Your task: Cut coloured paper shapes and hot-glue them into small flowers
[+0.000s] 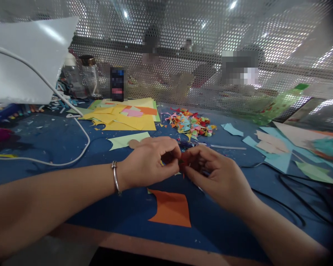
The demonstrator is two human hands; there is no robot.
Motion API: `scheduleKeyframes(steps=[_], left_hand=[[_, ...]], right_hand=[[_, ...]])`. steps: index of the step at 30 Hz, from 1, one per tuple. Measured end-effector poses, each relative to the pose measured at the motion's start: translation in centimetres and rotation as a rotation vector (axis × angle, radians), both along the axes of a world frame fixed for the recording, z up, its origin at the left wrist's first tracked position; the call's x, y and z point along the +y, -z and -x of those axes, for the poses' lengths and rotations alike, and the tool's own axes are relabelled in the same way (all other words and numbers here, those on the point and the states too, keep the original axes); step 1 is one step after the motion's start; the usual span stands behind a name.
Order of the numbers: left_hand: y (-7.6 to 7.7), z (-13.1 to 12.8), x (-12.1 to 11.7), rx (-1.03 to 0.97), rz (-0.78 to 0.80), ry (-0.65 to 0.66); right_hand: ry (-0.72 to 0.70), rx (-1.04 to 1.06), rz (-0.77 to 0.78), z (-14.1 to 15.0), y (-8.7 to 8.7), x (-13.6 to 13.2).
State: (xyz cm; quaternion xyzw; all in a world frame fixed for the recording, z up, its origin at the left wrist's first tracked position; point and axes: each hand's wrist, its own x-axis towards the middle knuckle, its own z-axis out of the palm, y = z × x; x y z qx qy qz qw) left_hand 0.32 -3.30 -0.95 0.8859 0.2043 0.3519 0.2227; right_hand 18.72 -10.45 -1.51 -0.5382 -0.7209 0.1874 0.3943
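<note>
My left hand (150, 162), with a metal bangle on its wrist, and my right hand (213, 171) meet over the blue mat (44, 147). Both hands pinch a tiny folded bit of red paper (183, 159) between their fingertips; most of it is hidden by the fingers. An orange paper sheet (172, 208) with a cut-out edge lies just below the hands. Beyond them lies a heap of small colourful folded paper pieces (192, 123).
Yellow and orange paper sheets (124, 116) lie at the back left, light blue and pink offcuts (274, 147) at the right. A white cable (83, 142) curves across the left, black cables (291, 192) at the right. Jars (90, 75) stand by a perforated metal screen (211, 44).
</note>
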Motion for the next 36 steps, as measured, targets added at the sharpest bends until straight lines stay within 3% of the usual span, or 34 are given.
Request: scheduleKeyframes(steps=[4, 6, 13, 20, 26, 36], left_hand=[[0.25, -0.24, 0.20, -0.080, 0.245, 0.061], [0.30, -0.28, 0.17, -0.089, 0.295, 0.069], [-0.30, -0.11, -0.51, -0.027, 0.201, -0.050], [0.14, -0.20, -0.06, -0.066, 0.370, 0.050], [0.43, -0.31, 0.06, -0.131, 0.468, 0.026], [0.46, -0.55, -0.26, -0.201, 0.468, -0.010]], right_hand=[[0.029, -0.006, -0.012, -0.07, 0.10, 0.12], [0.029, -0.013, -0.008, -0.05, 0.11, 0.08], [0.018, -0.055, -0.012, 0.27, -0.05, -0.25], [0.035, -0.065, -0.031, 0.04, 0.03, -0.26], [0.043, -0.089, -0.063, -0.26, 0.21, -0.26], [0.068, -0.138, -0.181, -0.14, 0.15, -0.21]])
